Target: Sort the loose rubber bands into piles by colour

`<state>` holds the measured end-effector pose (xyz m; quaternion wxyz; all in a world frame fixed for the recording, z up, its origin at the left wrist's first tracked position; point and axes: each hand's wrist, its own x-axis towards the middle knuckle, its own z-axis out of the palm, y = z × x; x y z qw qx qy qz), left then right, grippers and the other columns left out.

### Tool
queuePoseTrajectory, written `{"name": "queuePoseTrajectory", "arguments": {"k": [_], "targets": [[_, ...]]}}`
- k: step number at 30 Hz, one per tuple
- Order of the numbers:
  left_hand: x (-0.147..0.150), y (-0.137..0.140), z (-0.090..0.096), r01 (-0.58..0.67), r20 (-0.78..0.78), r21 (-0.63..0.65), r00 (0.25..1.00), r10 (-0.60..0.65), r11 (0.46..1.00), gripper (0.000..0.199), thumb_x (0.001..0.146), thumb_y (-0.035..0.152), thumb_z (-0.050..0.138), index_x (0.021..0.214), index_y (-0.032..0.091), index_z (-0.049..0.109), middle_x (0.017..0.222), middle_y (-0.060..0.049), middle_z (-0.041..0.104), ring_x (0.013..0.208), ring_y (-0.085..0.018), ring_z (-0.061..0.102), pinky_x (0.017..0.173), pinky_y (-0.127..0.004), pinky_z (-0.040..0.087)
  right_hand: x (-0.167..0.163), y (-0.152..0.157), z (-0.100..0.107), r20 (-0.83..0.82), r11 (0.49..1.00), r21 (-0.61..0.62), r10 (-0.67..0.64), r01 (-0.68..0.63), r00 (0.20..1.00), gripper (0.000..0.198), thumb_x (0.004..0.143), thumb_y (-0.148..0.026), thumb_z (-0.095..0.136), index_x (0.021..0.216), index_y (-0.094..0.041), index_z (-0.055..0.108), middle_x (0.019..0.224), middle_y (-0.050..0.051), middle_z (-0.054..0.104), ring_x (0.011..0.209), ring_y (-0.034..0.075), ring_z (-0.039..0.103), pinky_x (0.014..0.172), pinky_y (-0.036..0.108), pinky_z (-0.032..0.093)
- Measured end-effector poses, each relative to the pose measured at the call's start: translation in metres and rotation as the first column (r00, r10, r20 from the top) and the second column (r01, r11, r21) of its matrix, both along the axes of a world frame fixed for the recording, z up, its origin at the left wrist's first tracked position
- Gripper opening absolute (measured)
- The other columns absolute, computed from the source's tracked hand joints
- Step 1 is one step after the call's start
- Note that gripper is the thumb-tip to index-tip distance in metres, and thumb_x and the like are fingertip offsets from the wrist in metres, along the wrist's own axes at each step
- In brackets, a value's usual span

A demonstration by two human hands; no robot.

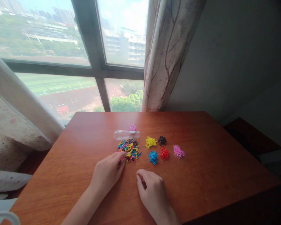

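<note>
A mixed pile of small coloured rubber bands (pixel 130 147) lies near the middle of the wooden table. At its near left edge is my left hand (pixel 109 168), fingers bent and thumb close to the fingertips, touching the bands; what is pinched there is too small to see. My right hand (pixel 153 189) rests nearer to me, its fingers curled and thumb against the index finger, with any contents hidden. Sorted by colour, heaps of yellow bands (pixel 150 142), black bands (pixel 162 141), blue bands (pixel 153 157), red bands (pixel 164 153) and pink bands (pixel 179 152) lie to the right.
Behind the mixed pile, a clear plastic bottle (pixel 124 135) lies on its side, and a pink cap with a loop (pixel 132 127) is just beyond it. The table (pixel 210 162) ends at a window (pixel 97 70) with curtains. A white curved object (pixel 7 215) shows at lower left.
</note>
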<state>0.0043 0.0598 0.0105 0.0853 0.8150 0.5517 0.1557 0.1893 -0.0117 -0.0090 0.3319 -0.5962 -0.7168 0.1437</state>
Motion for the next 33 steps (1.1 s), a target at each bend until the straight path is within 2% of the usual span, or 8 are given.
{"name": "queuePoseTrajectory", "arguments": {"k": [8,12,17,21,26,30,33], "targets": [[-0.005,0.0,-0.004,0.014,0.003,0.081,1.0,-0.014,0.997,0.022,0.096,0.03,0.043,0.097,0.026,0.064,0.098,0.001,0.075,0.081,-0.016,0.071,0.062,-0.022,0.044,0.0,0.0,-0.002,-0.052,1.0,0.005,0.007,-0.007,0.999,0.02,0.092,-0.015,0.045,0.088,-0.023,0.063,0.074,0.0,0.067,0.068,0.015,0.063,0.065,0.024,0.037],[-0.008,-0.002,0.0,-0.01,0.043,0.114,0.999,0.005,0.993,0.02,0.094,0.031,0.046,0.096,0.026,0.065,0.086,0.002,0.075,0.071,-0.015,0.069,0.058,-0.022,0.042,0.0,-0.002,-0.002,-0.053,1.0,-0.008,0.009,-0.009,0.999,0.019,0.092,-0.016,0.045,0.088,-0.023,0.063,0.075,0.0,0.067,0.069,0.016,0.063,0.065,0.024,0.036],[-0.011,-0.003,0.002,-0.039,0.094,0.098,0.995,0.03,0.994,0.019,0.092,0.033,0.049,0.094,0.025,0.066,0.077,0.003,0.072,0.061,-0.013,0.064,0.055,-0.021,0.04,0.001,0.0,-0.002,-0.037,1.0,-0.012,0.006,-0.007,0.999,0.019,0.092,-0.016,0.045,0.088,-0.023,0.062,0.072,-0.001,0.066,0.066,0.015,0.062,0.063,0.025,0.034],[-0.008,-0.004,0.003,-0.031,0.242,0.029,0.97,0.023,0.999,0.015,0.09,0.032,0.053,0.093,0.023,0.066,0.072,0.004,0.069,0.059,-0.012,0.061,0.058,-0.02,0.041,0.001,-0.002,-0.002,-0.027,1.0,-0.011,0.014,-0.014,1.0,0.017,0.093,-0.017,0.045,0.088,-0.023,0.061,0.073,-0.001,0.065,0.067,0.015,0.061,0.064,0.024,0.034],[0.015,-0.004,0.017,0.062,0.468,-0.075,0.884,-0.02,0.995,0.015,0.089,0.03,0.055,0.085,0.019,0.065,0.06,0.005,0.059,0.051,-0.009,0.05,0.052,-0.018,0.039,-0.001,-0.008,-0.001,0.04,0.998,-0.032,0.051,-0.049,0.998,0.016,0.091,-0.015,0.046,0.084,-0.023,0.057,0.072,-0.002,0.064,0.067,0.015,0.06,0.062,0.026,0.03],[0.043,0.002,0.031,0.196,0.4,-0.066,0.904,-0.154,0.978,0.013,0.087,0.023,0.055,0.083,0.02,0.067,0.062,0.004,0.061,0.054,-0.009,0.05,0.053,-0.018,0.037,-0.002,-0.009,-0.002,0.096,0.998,-0.013,0.067,-0.066,0.993,0.016,0.091,-0.015,0.045,0.08,-0.023,0.055,0.07,-0.002,0.063,0.065,0.015,0.059,0.059,0.028,0.027],[0.062,0.013,0.033,0.285,0.301,-0.089,0.921,-0.246,0.955,0.014,0.084,0.015,0.054,0.083,0.021,0.067,0.07,0.002,0.066,0.06,-0.009,0.056,0.056,-0.018,0.037,-0.001,-0.008,-0.004,0.078,0.998,0.001,0.063,-0.064,0.995,0.015,0.089,-0.014,0.046,0.08,-0.023,0.055,0.071,-0.001,0.064,0.065,0.014,0.059,0.059,0.027,0.026]]}}
